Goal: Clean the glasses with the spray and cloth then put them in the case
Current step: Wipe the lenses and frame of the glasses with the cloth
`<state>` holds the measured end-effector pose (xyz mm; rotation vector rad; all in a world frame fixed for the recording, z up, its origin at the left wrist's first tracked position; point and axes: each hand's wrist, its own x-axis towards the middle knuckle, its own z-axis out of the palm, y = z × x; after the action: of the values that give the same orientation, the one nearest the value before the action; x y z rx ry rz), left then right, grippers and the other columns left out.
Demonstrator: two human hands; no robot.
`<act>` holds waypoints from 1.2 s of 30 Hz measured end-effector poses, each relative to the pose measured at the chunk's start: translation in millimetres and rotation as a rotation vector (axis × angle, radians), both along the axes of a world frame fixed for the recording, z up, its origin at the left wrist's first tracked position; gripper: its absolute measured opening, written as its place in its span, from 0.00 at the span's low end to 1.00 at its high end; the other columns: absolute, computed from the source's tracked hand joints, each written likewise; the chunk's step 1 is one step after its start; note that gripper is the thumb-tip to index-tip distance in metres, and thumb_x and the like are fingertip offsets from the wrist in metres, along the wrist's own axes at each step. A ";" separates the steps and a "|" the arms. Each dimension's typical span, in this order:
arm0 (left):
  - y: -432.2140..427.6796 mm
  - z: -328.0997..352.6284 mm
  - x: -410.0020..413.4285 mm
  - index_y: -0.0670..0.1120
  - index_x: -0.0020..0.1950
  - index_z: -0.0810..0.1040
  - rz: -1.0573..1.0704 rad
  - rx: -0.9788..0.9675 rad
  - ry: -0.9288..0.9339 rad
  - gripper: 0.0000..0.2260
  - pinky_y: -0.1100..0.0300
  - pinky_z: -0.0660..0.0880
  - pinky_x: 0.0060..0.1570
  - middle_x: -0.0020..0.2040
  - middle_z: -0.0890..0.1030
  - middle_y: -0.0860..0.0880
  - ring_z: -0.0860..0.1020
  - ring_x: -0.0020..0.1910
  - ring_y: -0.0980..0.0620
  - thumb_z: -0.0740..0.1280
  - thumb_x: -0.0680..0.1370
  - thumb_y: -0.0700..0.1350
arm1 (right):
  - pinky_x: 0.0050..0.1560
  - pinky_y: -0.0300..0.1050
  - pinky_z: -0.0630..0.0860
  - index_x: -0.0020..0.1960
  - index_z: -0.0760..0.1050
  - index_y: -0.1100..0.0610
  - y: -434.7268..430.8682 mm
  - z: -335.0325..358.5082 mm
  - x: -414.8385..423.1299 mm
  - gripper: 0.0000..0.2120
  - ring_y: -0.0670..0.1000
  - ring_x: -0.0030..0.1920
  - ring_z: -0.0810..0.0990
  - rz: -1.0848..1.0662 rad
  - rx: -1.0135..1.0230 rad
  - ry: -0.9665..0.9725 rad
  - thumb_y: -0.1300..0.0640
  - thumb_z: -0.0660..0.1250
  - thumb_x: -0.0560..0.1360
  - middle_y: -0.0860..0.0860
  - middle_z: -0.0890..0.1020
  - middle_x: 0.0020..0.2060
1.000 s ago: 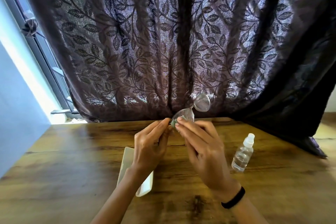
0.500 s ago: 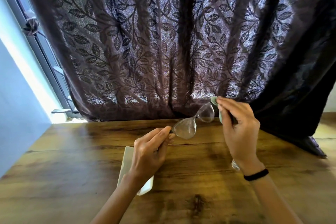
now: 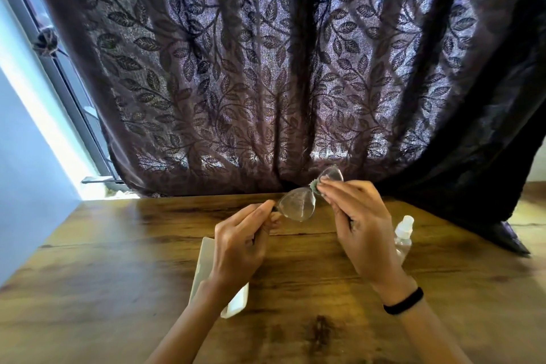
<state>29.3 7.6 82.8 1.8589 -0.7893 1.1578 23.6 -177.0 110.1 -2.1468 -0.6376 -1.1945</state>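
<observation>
Glasses sit raised between your hands. Your left hand pinches one end; your right hand presses the cloth on the far lens.

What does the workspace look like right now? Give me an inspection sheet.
Surface: wooden table, bare grain.
Job's things: glasses held in the air; green cloth on the far lens; spray bottle upright behind the right wrist; white case flat under the left forearm.
Clutter: nothing seen.
Grippers: left hand pinches the frame end; right hand presses the cloth.
Cables: nothing seen.
Surroundings: leaf-patterned curtain, window frame.
</observation>
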 end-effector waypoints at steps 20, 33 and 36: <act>-3.8 -0.8 -5.8 0.41 0.53 0.75 -0.034 -0.057 0.018 0.07 0.62 0.79 0.34 0.39 0.81 0.50 0.79 0.36 0.57 0.64 0.77 0.42 | 0.59 0.33 0.70 0.58 0.78 0.60 -3.4 -1.0 6.9 0.15 0.46 0.55 0.73 0.016 0.011 0.019 0.68 0.61 0.74 0.47 0.79 0.55; -4.6 1.1 -10.6 0.41 0.53 0.75 -0.079 -0.082 0.050 0.12 0.70 0.77 0.41 0.41 0.80 0.50 0.80 0.40 0.59 0.67 0.71 0.32 | 0.55 0.40 0.75 0.57 0.77 0.60 -22.2 -16.2 12.8 0.19 0.50 0.52 0.75 -0.059 0.126 0.031 0.75 0.66 0.70 0.48 0.79 0.53; -5.5 3.3 -11.8 0.41 0.53 0.75 -0.094 -0.072 0.056 0.11 0.69 0.78 0.41 0.42 0.81 0.51 0.80 0.40 0.58 0.65 0.72 0.35 | 0.53 0.41 0.76 0.56 0.78 0.60 -24.1 -7.9 20.1 0.18 0.53 0.52 0.77 -0.061 0.125 0.045 0.74 0.66 0.71 0.46 0.79 0.52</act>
<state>17.5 2.0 86.1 1.7677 -0.7851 1.0574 43.7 -201.1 102.1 -2.0948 -0.4685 -1.1820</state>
